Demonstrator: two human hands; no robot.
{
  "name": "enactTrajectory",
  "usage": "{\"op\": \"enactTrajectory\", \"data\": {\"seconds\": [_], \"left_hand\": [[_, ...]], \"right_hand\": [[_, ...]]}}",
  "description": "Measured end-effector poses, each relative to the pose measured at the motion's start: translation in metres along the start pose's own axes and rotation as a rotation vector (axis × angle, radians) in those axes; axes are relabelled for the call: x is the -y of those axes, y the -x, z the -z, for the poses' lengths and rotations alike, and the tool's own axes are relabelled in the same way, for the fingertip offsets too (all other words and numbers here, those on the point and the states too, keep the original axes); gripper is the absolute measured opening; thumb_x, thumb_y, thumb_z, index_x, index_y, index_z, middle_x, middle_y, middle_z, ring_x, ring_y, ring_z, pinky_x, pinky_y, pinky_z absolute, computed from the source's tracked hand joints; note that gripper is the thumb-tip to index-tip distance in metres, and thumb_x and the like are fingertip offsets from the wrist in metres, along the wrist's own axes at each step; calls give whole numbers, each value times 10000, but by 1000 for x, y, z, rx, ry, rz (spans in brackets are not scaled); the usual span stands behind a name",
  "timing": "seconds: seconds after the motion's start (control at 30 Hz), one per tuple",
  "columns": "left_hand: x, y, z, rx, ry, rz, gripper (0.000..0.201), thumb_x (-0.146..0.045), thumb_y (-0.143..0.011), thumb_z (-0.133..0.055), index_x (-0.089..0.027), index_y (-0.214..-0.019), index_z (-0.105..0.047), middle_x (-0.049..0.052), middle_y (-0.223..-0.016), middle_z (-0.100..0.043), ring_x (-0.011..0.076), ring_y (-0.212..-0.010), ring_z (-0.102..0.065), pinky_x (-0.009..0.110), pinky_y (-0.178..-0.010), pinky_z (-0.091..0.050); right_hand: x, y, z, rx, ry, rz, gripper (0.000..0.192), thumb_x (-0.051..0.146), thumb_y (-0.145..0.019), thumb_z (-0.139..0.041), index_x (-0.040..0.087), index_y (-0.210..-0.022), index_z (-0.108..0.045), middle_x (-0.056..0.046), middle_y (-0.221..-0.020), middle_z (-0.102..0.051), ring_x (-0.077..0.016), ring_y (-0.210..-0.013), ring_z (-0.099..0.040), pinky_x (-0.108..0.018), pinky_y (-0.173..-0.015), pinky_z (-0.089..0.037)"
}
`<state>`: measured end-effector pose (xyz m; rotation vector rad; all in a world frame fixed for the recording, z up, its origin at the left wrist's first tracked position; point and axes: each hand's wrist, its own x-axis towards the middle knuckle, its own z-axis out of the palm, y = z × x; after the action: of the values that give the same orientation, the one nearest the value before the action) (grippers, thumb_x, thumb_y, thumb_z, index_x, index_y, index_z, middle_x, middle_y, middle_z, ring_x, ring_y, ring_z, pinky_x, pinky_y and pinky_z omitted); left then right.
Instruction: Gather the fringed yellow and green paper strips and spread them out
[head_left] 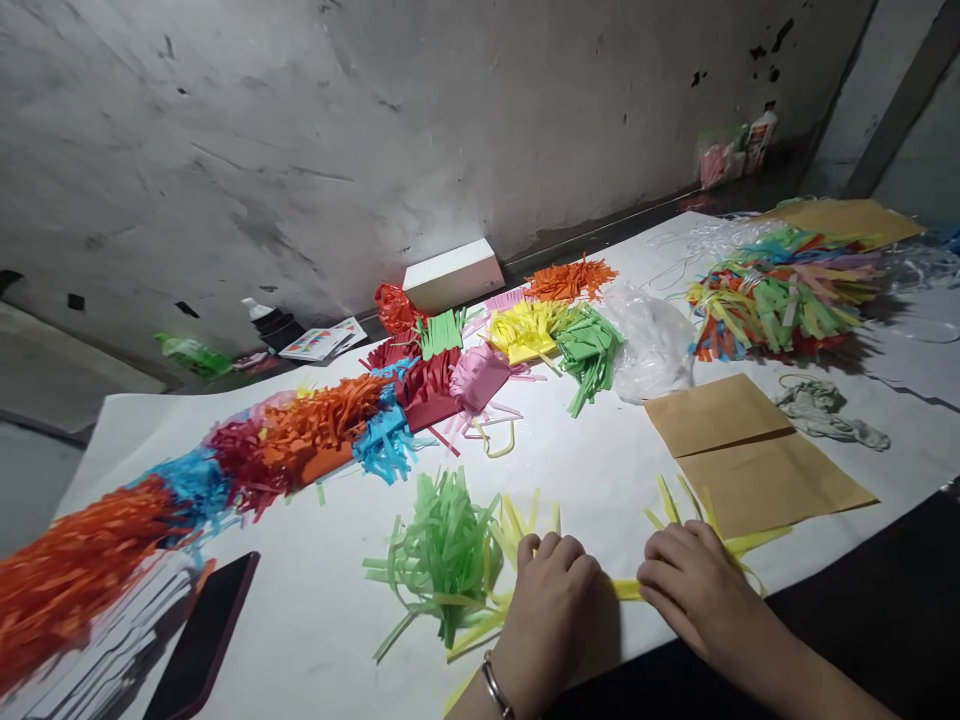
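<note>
Left hand (551, 590) and right hand (694, 580) curled, both pinching yellow fringed paper strip (626, 589); green fringe bundle (442, 555) at 9 o'clock, brown paper (750, 455) at 1 o'clock

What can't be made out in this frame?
Head view:
- Yellow paper strips: the middle is hidden under the left hand and right hand.
- Phone: bottom cut off by the frame edge.
- Bottles at the wall: labels too small to read.
</note>
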<state>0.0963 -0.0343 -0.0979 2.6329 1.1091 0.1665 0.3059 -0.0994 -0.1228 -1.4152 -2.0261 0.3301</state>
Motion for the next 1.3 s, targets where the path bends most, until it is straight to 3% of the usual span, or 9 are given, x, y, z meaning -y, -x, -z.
{"op": "enactTrajectory", "data": {"seconds": [0.17,0.4,0.57,0.8,0.9,0.97,1.1,1.2,1.3], "left_hand": [[3,1,-5,45,79,-12,177,-22,-896,-598,-198,-900,-604,-7,-921,-650,184,-871,-555,376,-882,-344],[11,5,-19,-74,10,-95,221,12,-921,-548,-204,-890,-587,-16,-851,-634,172,-811,-548,360,-885,-354],[8,5,-8,-91,-140,-238,123,-79,-949,-581,-194,-905,-584,-5,-854,-631,186,-812,-529,400,-962,-309],[9,8,8,-51,-237,-469,62,-202,-987,-586,-165,-941,-606,-11,-853,-622,176,-802,-504,387,-925,-281],[8,13,4,-54,-173,-389,62,-214,-937,-663,-181,-908,-620,-19,-860,-634,173,-785,-499,379,-829,-287],[5,13,-1,-86,-125,-297,146,-232,-921,-686,-198,-796,-618,-26,-807,-626,178,-778,-498,381,-790,-279],[-6,5,-13,-157,-126,-143,272,-250,-908,-718,-209,-661,-614,-13,-708,-612,193,-766,-515,381,-756,-282],[-9,0,-19,-140,-191,-57,222,-183,-869,-742,-197,-689,-612,0,-707,-632,197,-745,-529,382,-751,-301],[-8,-1,-21,-75,-133,-21,161,-162,-853,-736,-206,-745,-625,-6,-720,-652,196,-742,-544,377,-741,-306]], "right_hand": [[-1,1,-5,18,-2,13,200,49,-941,-467,207,-835,-527,7,-841,-548,-193,-780,-490,-363,-797,-305],[-3,-2,0,27,-31,63,180,93,-975,-509,219,-860,-565,19,-830,-564,-178,-774,-503,-341,-807,-319],[-4,2,-2,-67,19,204,312,40,-1000,-368,183,-880,-618,-2,-798,-546,-173,-769,-489,-434,-992,-309],[-10,14,0,16,165,407,353,-1,-959,-348,101,-1071,-667,-48,-880,-614,-213,-894,-534,-490,-1156,-223],[-4,16,2,-9,104,342,253,82,-947,-462,127,-1106,-653,-48,-946,-644,-229,-973,-551,-487,-1157,-211],[2,14,0,-78,45,249,141,131,-956,-520,183,-956,-651,-11,-857,-627,-213,-923,-551,-473,-1099,-252],[10,6,-11,-209,-37,19,291,145,-986,-499,207,-704,-533,27,-708,-549,-175,-756,-502,-415,-922,-304],[10,6,-16,-193,-32,-52,158,144,-957,-529,227,-851,-613,20,-772,-583,-184,-770,-522,-400,-885,-294],[11,8,-14,-169,-6,-50,211,94,-944,-514,256,-914,-646,21,-799,-591,-182,-776,-530,-381,-855,-286]]}}
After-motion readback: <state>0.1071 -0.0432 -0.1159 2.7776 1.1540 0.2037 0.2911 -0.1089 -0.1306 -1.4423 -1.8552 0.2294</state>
